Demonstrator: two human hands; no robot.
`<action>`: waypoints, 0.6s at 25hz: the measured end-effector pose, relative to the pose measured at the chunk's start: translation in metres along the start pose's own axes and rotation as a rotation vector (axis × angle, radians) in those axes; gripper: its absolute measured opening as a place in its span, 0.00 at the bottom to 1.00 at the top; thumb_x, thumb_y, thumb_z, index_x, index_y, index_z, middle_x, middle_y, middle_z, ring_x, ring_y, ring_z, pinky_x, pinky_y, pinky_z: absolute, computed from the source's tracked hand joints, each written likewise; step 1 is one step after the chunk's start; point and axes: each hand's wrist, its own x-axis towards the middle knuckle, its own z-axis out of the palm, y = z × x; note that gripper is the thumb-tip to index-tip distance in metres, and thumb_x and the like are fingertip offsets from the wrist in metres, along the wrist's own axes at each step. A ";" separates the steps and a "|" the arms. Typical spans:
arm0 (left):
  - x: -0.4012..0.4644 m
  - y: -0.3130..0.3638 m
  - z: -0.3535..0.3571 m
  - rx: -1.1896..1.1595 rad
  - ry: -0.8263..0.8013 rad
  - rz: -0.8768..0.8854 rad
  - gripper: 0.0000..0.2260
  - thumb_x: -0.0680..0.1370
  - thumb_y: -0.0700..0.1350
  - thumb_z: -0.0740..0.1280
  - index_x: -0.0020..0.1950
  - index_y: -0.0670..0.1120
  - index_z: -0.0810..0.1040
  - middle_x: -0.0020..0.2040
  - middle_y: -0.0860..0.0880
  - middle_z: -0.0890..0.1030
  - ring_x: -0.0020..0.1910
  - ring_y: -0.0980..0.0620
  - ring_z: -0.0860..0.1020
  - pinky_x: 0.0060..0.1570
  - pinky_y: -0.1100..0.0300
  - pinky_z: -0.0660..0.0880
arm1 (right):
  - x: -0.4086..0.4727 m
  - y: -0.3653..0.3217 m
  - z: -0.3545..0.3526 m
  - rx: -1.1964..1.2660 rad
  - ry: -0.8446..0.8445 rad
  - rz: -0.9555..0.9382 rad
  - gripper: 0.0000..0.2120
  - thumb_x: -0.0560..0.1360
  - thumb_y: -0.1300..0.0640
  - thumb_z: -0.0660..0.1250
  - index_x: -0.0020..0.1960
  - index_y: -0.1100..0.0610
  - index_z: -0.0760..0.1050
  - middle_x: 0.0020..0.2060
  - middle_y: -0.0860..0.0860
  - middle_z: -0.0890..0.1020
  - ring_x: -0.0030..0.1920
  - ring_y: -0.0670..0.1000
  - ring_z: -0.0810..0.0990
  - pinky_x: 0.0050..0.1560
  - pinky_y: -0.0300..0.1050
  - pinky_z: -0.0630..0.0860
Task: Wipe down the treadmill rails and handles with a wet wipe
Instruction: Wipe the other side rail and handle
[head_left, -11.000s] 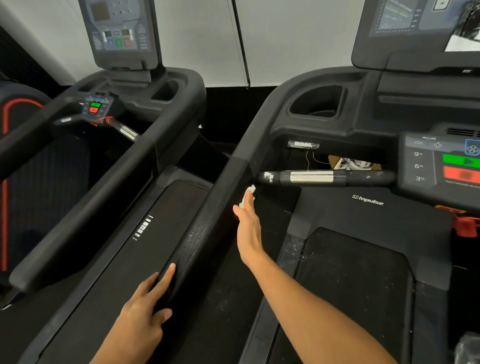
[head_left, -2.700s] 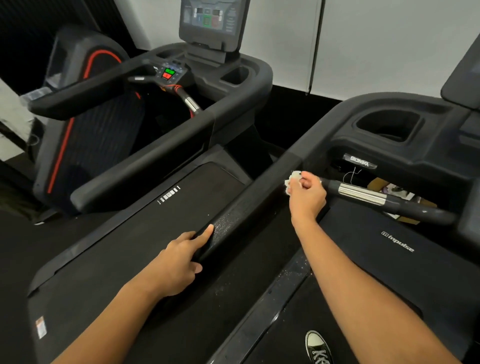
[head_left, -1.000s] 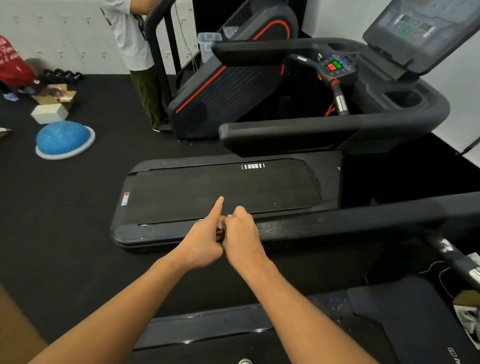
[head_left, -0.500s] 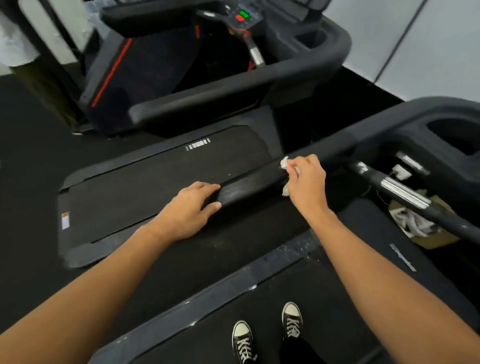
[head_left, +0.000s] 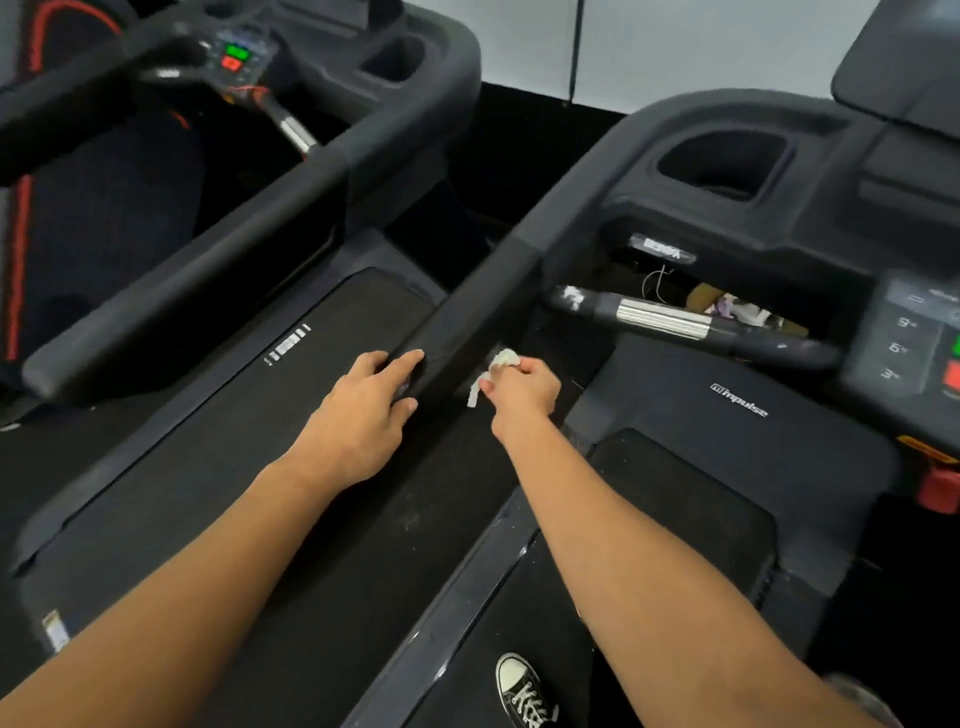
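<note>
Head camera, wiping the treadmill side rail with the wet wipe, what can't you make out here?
- Wet wipe: mostly bunched inside the right hand; its contact with the side rail can't be told.
- Left hand: its fingertips hide the rail's end.
- Console: cut off by the right edge, digits blurred.
- Label under the cup holder: too blurred to read.

Your left hand (head_left: 363, 415) rests on the end of the black rail (head_left: 467, 312); your right hand (head_left: 522, 389) pinches the white wipe (head_left: 501, 361) beside it.
</note>
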 end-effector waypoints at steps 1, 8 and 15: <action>0.004 0.000 0.000 -0.001 0.007 -0.002 0.26 0.82 0.50 0.62 0.78 0.60 0.57 0.76 0.49 0.60 0.70 0.44 0.68 0.67 0.46 0.69 | 0.007 0.005 0.001 0.008 0.016 0.024 0.12 0.72 0.73 0.69 0.41 0.56 0.77 0.42 0.55 0.80 0.29 0.47 0.81 0.29 0.36 0.78; 0.013 -0.002 -0.005 0.038 -0.031 -0.008 0.28 0.80 0.50 0.66 0.78 0.60 0.60 0.75 0.49 0.63 0.62 0.48 0.74 0.65 0.50 0.70 | 0.028 0.024 -0.013 0.200 0.030 0.312 0.11 0.74 0.74 0.67 0.42 0.59 0.78 0.50 0.60 0.82 0.43 0.56 0.83 0.46 0.46 0.83; 0.014 0.001 -0.004 0.053 -0.048 -0.015 0.28 0.81 0.49 0.65 0.79 0.59 0.57 0.77 0.47 0.60 0.69 0.45 0.69 0.67 0.50 0.67 | 0.016 -0.008 -0.027 0.588 -0.083 0.281 0.04 0.75 0.68 0.67 0.49 0.64 0.78 0.49 0.58 0.81 0.45 0.51 0.81 0.42 0.40 0.80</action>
